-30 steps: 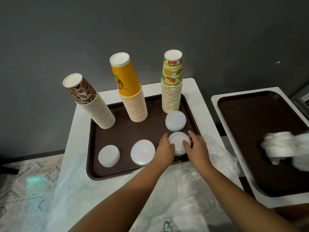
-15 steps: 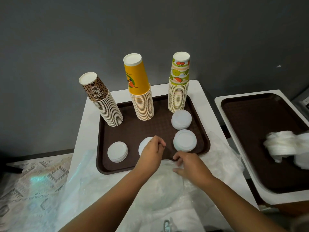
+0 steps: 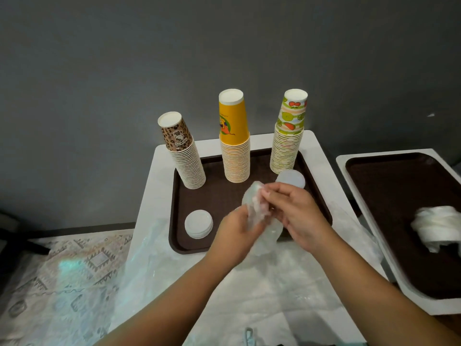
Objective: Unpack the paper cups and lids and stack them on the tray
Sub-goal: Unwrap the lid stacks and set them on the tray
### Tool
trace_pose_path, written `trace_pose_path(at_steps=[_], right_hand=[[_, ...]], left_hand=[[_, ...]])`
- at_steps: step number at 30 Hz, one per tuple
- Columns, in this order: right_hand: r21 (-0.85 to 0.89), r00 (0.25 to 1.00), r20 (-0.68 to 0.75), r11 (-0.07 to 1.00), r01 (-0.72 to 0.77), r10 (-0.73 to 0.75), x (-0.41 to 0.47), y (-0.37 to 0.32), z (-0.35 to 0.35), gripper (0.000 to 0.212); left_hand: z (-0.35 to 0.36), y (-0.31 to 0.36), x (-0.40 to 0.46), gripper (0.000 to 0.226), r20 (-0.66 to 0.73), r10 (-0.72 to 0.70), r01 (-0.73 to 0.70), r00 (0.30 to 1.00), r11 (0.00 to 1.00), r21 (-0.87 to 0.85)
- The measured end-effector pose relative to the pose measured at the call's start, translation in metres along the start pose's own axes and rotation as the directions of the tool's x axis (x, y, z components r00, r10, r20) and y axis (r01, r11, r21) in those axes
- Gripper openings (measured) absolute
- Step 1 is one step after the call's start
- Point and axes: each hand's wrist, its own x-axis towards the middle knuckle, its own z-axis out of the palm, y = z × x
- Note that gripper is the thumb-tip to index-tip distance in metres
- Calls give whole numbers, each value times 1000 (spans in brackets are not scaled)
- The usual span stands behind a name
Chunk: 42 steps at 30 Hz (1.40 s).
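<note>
Both hands meet over the front half of the brown tray point(image 3: 174, 216), holding a clear plastic sleeve point(image 3: 257, 213) of lids between them. Left hand point(image 3: 237, 233) grips the sleeve's lower part, fingers curled round it; right hand point(image 3: 296, 216) pinches the plastic at the top end with thumb and fingertips. The sleeve stands roughly upright and is blurred, so the lid count inside can't be told.

On the tray: leopard-print cup stack point(image 3: 184, 156) back left, leaning left; yellow cup stack point(image 3: 234, 141) back middle; fruit-print cup stack point(image 3: 289, 136) back right. A white lid stack point(image 3: 198, 224) sits front left, well apart from the hands. Another lid stack point(image 3: 291, 178) sits just behind the right hand, partly hidden by it.

Bare tray floor shows between the cup stacks and the hands. The tray rests on a white table point(image 3: 149, 196); loose clear wrap point(image 3: 224, 283) covers the table's near part, under the forearms. To the right, a second brown tray point(image 3: 386, 196) holds crumpled white plastic point(image 3: 436, 228).
</note>
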Motion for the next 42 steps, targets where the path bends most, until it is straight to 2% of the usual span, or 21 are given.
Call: trace_pose_path(at_steps=[2, 3, 6, 8, 10, 13, 20, 22, 24, 26, 27, 28, 29, 30, 32, 34, 36, 38, 39, 40, 42], right_hand=[[-219, 987, -27, 964, 151, -161, 1, 2, 3, 16], [-355, 972, -29, 912, 207, -232, 1, 6, 3, 20], [-611, 965, 51, 757, 233, -256, 0, 20, 1, 36], [-657, 959, 83, 709, 257, -270, 0, 30, 4, 20], [-608, 955, 2, 757, 238, -298, 0, 34, 5, 12], [-478, 939, -171, 858, 187, -299, 1, 29, -1, 16], [-404, 827, -428, 896, 186, -365, 5, 17, -30, 10], [-381, 807, -474, 908, 174, -353, 5, 16, -38, 9], [-334, 792, -518, 929, 161, -323, 3, 13, -42, 12], [-282, 778, -554, 946, 159, -296, 0, 11, -43, 15], [-273, 787, -547, 949, 155, -286, -2, 12, -43, 15], [-272, 814, -513, 951, 146, -271, -4, 11, -42, 14], [-283, 852, -462, 951, 124, -248, -5, 12, -39, 13], [-305, 887, -403, 947, 99, -223, -7, 13, -34, 13], [-332, 935, -297, 939, 92, -196, -8, 15, -20, 12], [-324, 959, -201, 937, 129, -201, -11, 16, -5, 12], [-337, 973, -130, 931, 140, -193, -14, 16, 6, 13], [-369, 973, -108, 917, 150, -203, -16, 17, 8, 12], [-382, 967, -121, 910, 161, -222, -15, 18, 6, 14], [-392, 957, -156, 905, 166, -243, -15, 18, 1, 18], [-395, 925, -267, 907, 149, -269, -16, 20, -14, 26]], left_hand=[[-10, 0, 4, 16, -89, -156, 125, 984, 950, -287], [-16, -1, 8, 17, -107, -191, 139, 976, 916, -376], [-28, 0, 10, 21, -55, -180, 131, 982, 862, -489], [-30, -3, 9, 20, -13, -151, 127, 988, 871, -474], [-33, -10, 9, 19, -42, -152, 118, 988, 890, -440], [-46, -26, 10, 16, -173, -217, 126, 961, 896, -425], [-68, -52, 12, 28, -281, -297, 238, 913, 945, -226], [-72, -57, 15, 30, -297, -321, 261, 899, 939, -224], [-74, -62, 17, 24, -294, -364, 297, 884, 922, -249], [-75, -63, 17, 14, -335, -354, 314, 873, 934, -171], [-76, -61, 16, 22, -383, -282, 285, 880, 957, -50], [-77, -57, 15, 36, -402, -145, 205, 904, 973, 110], [-76, -47, 12, 54, -349, 18, 80, 937, 961, 265], [-70, -35, 9, 76, -221, 144, -51, 964, 923, 381], [-49, -13, 4, 118, 79, 247, -251, 966, 814, 524], [-19, -5, -2, 134, 202, 274, -340, 941, 744, 576], [7, -6, -4, 119, 128, 296, -318, 947, 795, 517], [15, -12, -2, 82, 67, 218, -227, 974, 891, 393], [14, -15, 0, 64, 101, 182, -207, 978, 893, 399], [12, -20, 1, 47, 155, 190, -241, 969, 855, 460], [5, -32, 1, 20, 225, 308, -378, 925, 664, 645]])
